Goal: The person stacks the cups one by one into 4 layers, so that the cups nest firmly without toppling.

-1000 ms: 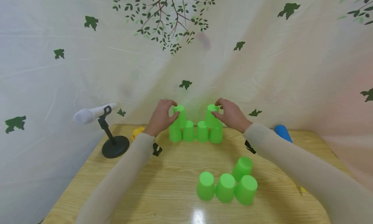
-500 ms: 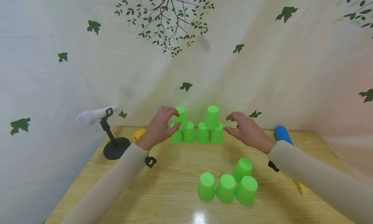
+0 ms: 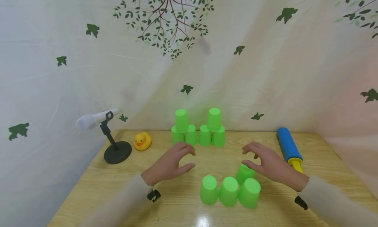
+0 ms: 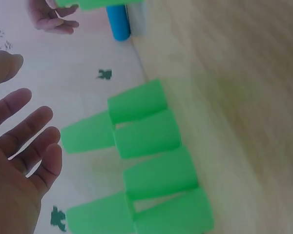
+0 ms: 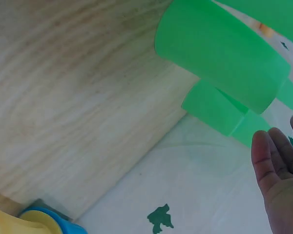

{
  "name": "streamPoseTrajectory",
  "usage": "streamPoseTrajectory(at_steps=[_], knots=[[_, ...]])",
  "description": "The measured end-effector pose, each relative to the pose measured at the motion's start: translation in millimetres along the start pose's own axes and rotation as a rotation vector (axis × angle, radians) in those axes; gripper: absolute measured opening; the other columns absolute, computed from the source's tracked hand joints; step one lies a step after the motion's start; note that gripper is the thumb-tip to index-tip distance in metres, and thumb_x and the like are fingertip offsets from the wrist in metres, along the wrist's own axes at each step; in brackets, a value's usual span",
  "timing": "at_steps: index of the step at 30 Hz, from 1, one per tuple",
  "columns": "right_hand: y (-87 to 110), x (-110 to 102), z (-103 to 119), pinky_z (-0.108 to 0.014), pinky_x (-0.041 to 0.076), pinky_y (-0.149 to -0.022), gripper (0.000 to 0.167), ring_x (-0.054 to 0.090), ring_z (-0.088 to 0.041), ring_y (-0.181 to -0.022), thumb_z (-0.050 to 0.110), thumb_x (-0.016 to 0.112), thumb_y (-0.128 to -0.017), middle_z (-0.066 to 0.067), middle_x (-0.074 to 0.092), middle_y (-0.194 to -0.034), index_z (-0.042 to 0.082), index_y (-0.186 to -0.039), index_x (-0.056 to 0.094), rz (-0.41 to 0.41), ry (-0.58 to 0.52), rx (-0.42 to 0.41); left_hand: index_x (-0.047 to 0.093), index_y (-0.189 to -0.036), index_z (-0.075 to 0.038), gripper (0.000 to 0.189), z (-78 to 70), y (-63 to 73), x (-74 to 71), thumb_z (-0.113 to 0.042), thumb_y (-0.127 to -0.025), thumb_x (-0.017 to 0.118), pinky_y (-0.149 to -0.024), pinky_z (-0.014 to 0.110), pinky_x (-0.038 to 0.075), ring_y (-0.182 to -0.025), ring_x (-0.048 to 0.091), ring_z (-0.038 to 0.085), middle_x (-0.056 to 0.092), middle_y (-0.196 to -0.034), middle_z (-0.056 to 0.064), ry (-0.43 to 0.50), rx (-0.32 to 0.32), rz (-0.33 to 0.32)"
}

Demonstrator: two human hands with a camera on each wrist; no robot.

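Green cups stand upside down on the wooden table in two groups. At the back are two small stacks, each with one cup, the left top cup (image 3: pixel 181 121) and the right top cup (image 3: pixel 214 119), resting across a pair of cups. Nearer me, a front row holds a left cup (image 3: pixel 209 191), a middle cup (image 3: pixel 228 191) and a right cup (image 3: pixel 249 193), with another cup (image 3: pixel 243 174) behind. My left hand (image 3: pixel 171 163), fingers loosely bent, holds nothing before the left stack. My right hand (image 3: pixel 270 163) hovers empty beside the rear cup, thumb partly overlapping it.
At the back left stand a white microphone (image 3: pixel 95 118) on a black stand (image 3: pixel 117 153) and a yellow rubber duck (image 3: pixel 143 141). A blue tube with a yellow handle (image 3: pixel 287 143) lies at the right. A printed curtain (image 3: pixel 141 89) hangs behind the table.
Both hands have let go of the top cups and drawn back toward me, the right one also moving rightward. The stacked cups stay in place, and the duck is uncovered.
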State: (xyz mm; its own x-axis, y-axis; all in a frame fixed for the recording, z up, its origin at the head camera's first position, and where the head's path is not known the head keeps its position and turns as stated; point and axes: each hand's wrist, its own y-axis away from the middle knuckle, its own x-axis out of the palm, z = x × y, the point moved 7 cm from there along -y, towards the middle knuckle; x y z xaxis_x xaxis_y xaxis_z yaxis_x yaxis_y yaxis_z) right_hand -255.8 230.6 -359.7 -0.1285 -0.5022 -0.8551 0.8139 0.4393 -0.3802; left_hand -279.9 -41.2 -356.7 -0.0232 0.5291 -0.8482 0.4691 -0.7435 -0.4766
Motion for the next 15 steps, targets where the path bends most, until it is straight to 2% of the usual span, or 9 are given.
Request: streamPoseTrajectory(at_steps=[4, 8, 15], knots=[[14.9, 1, 2, -0.024, 0.05, -0.067, 0.017, 0.058, -0.011, -0.088, 0.024, 0.071, -0.086, 0.005, 0.057, -0.112, 0.02, -0.099, 0.061, -0.008, -0.016, -0.031, 0.058, -0.112, -0.011, 0.03, -19.9, 4.2, 15.9, -0.029, -0.089, 0.066, -0.093, 0.028, 0.041, -0.111, 0.047, 0.012, 0.054, -0.118, -0.002, 0.091, 0.06, 0.058], [24.4, 2, 1, -0.025, 0.05, -0.067, 0.02, 0.058, -0.013, -0.092, 0.019, 0.074, -0.083, 0.005, 0.057, -0.113, 0.021, -0.099, 0.062, -0.014, -0.037, -0.047, 0.058, -0.112, -0.012, 0.031, -35.0, 6.6, 30.0, -0.032, -0.09, 0.065, -0.093, 0.023, 0.04, -0.111, 0.046, 0.01, 0.054, -0.12, -0.003, 0.146, 0.106, 0.112], [28.2, 6, 0, -0.025, 0.05, -0.065, 0.021, 0.057, -0.01, -0.089, 0.017, 0.074, -0.083, 0.002, 0.058, -0.111, 0.023, -0.099, 0.061, -0.02, -0.059, -0.068, 0.059, -0.11, -0.015, 0.029, -44.4, 7.3, 42.3, -0.034, -0.089, 0.066, -0.094, 0.021, 0.038, -0.11, 0.045, 0.008, 0.054, -0.12, -0.005, 0.159, 0.143, 0.112]])
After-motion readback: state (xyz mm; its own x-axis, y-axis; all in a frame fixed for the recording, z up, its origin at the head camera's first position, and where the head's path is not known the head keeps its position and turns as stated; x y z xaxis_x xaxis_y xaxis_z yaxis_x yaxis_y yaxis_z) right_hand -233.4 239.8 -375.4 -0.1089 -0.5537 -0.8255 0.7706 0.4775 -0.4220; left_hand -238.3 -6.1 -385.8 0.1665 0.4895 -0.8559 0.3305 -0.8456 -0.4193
